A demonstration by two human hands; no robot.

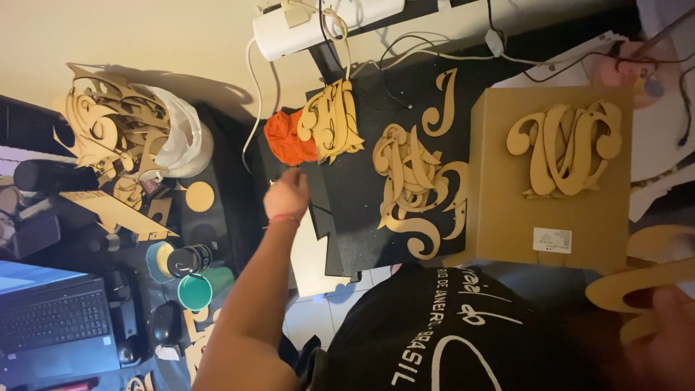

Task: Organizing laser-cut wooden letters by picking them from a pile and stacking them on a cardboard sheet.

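Orange cloth (288, 137) lies just beyond the left hand (287, 195), fingers loosely curled, ungrasping; right hand (662, 333) grips a wooden cutout (637, 286).

Brown cardboard box (550, 181) at 3 o'clock, square, small white rectangular label (552, 240) near its lower edge. Laptop (51, 318) at 8 o'clock, pale-blue lit screen (29, 276), dark keyboard.
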